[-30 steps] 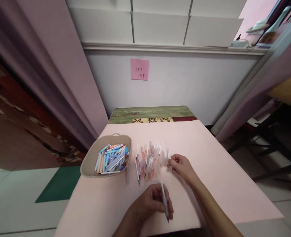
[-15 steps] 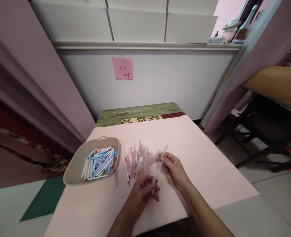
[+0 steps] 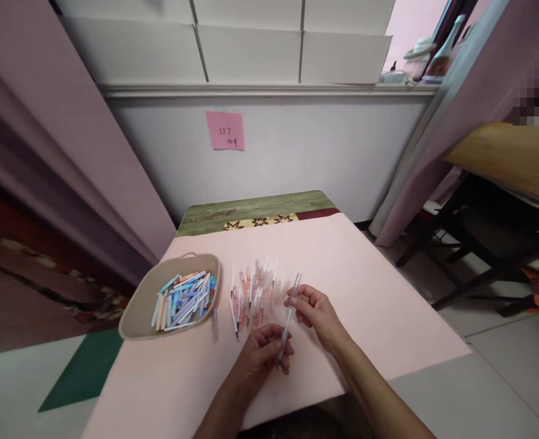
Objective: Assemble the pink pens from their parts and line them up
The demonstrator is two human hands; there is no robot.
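Observation:
Near the front of the table, my left hand (image 3: 269, 349) pinches a thin whitish pen refill (image 3: 286, 329), which points up and to the right. My right hand (image 3: 313, 308) holds a clear, pinkish pen barrel (image 3: 297, 283) between thumb and fingers. The refill's upper end meets the lower end of the barrel. Just beyond my hands lies a loose pile of clear pink barrels and white refills (image 3: 253, 292). One clear barrel (image 3: 215, 325) rests apart, to the left of the pile.
A beige basket (image 3: 136, 311) full of blue, white and orange pens stands on the left of the pink-covered table (image 3: 342, 256). A pink note (image 3: 226, 130) is on the wall behind. A dark chair (image 3: 489, 225) stands at the right.
The refill and the barrel have come together; before, they were apart. The refill now leans to the right, and my right hand has shifted slightly left.

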